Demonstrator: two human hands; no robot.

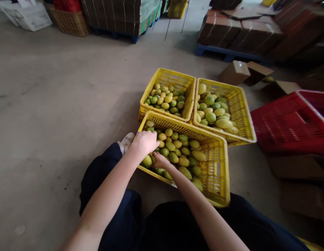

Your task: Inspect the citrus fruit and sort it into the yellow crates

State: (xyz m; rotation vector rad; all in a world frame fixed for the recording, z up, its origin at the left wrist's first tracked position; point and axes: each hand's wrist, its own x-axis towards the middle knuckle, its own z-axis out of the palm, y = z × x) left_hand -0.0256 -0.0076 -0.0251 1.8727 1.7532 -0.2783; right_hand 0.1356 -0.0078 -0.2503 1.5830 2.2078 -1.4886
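The near yellow plastic crate [224, 167] holds many green and yellow lemons [173, 157]. My left hand [145, 141] is curled, knuckles up, over the fruit at the crate's left end; its fingertips are hidden, and I cannot see what they grip. Just right of and below it, my right hand [162, 161] reaches in with bent fingers closed against a greenish lemon [152, 159], partly covered by the fingers. Behind this crate stand two more yellow crates of lemons, the back left crate [141, 104] and the back right crate [249, 118], both touching it or nearly so.
A red crate [289, 120] stands at the right, with cardboard boxes [234, 72] behind and below it. Farther back are carton stacks on blue pallets [224, 52] and a brown basket [70, 23]. My shoe [126, 140] is beside the near crate's left end.
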